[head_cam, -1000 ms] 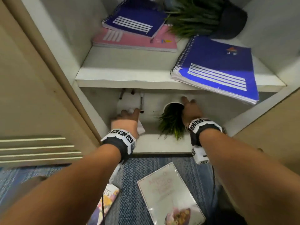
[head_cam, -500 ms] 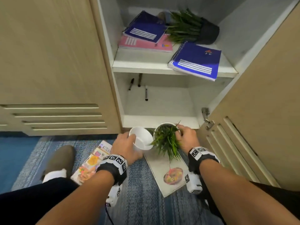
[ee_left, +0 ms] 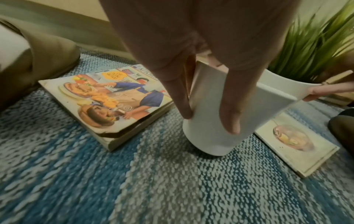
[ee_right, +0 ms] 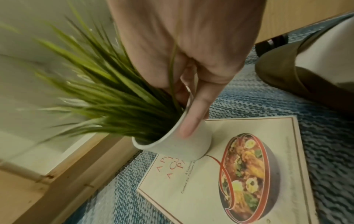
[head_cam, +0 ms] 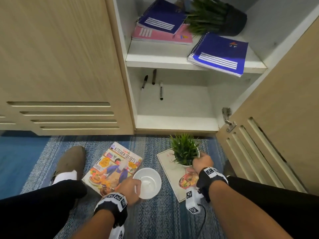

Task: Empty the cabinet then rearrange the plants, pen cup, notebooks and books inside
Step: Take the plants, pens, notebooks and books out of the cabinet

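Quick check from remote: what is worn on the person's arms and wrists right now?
Forearms are bare, no sleeves. The left wrist and right wrist each carry a black strap with a white band of square black-and-white markers. A white marker-covered camera block hangs below the right strap, trailing a thin black cable; a similar block shows under the left. Hands are bare.

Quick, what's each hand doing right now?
Left hand: grips the empty white pen cup by its rim.
Right hand: grips the white potted plant by its rim.
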